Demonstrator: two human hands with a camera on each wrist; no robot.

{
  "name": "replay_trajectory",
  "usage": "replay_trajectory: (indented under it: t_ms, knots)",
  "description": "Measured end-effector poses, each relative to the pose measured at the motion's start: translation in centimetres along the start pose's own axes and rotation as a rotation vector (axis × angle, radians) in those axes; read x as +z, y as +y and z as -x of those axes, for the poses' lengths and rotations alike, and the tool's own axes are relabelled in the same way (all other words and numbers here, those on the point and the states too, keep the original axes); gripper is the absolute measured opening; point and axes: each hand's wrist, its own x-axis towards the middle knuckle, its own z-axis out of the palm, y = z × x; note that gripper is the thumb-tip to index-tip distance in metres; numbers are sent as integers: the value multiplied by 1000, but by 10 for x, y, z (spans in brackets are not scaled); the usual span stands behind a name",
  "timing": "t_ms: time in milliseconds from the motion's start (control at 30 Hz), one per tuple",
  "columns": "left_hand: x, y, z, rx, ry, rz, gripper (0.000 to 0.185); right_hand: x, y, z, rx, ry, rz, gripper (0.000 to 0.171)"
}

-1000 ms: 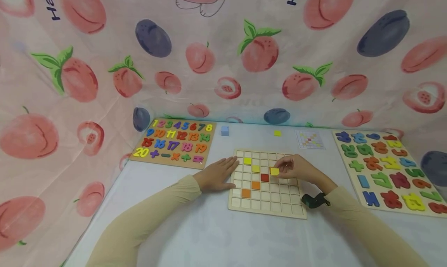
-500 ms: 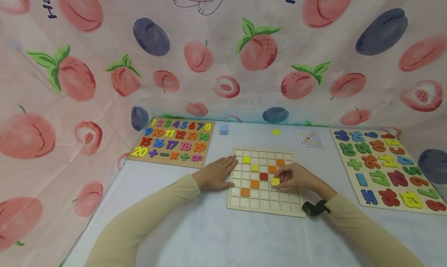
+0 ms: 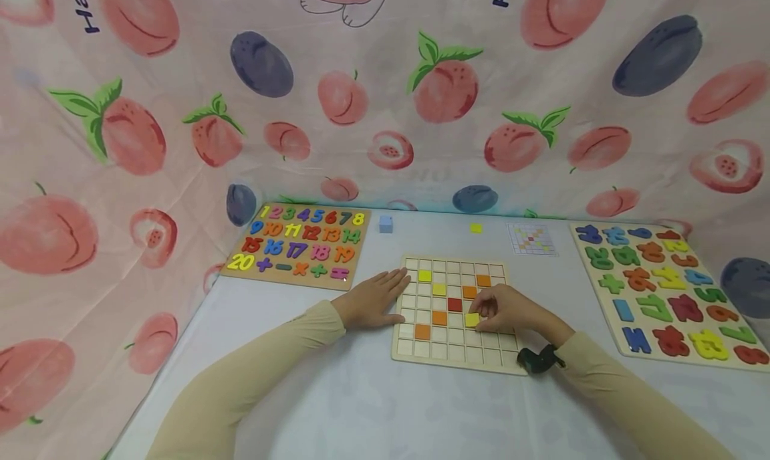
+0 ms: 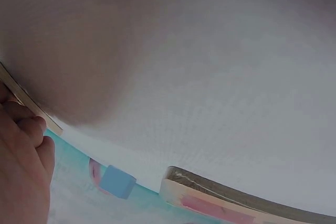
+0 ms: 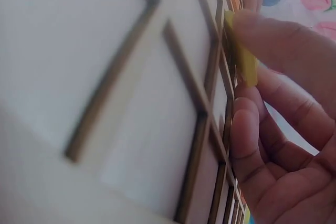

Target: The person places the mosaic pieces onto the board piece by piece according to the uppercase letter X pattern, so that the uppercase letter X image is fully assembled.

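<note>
A wooden grid board (image 3: 415, 356) lies on the white table, with two yellow tiles, a red tile (image 3: 454, 305) and several orange tiles in its squares. My right hand (image 3: 505, 309) pinches a yellow tile (image 3: 472, 320) between thumb and fingers, low over a square just right of and below the red one. In the right wrist view the yellow tile (image 5: 242, 53) stands tilted against the grid lines, the thumb on its upper end. My left hand (image 3: 371, 301) rests flat at the board's left edge, fingers straight and fingertips on the rim.
A number puzzle board (image 3: 297, 246) lies at the back left, another (image 3: 668, 293) at the right. Behind the grid are a blue cube (image 3: 386, 224), a loose yellow tile (image 3: 476, 228) and a printed pattern card (image 3: 532, 238). A fruit-print cloth (image 3: 385, 112) hangs behind.
My right hand has brought the yellow tile toward me, from beside the upper orange tiles down to the square below and right of the red one. The left hand has stayed put.
</note>
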Motion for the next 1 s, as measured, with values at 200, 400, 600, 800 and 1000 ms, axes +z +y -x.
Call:
replay_trajectory:
  t_ms: [200, 400, 600, 800, 1000]
  knots:
    - [0, 0, -1, 1, 5, 1, 84, 0, -2, -1, 33, -2, 28, 23]
    - [0, 0, -1, -9, -6, 14, 84, -1, 0, -1, 31, -13, 12, 23]
    - [-1, 0, 1, -10, -11, 11, 84, -7, 5, -3, 10, -44, -20, 23]
    - [-3, 1, 2, -2, -3, 7, 84, -20, 8, -6, -37, -58, -96, 30]
    - [-3, 2, 2, 10, 11, -6, 83, -38, 8, -10, -59, -10, -137, 36]
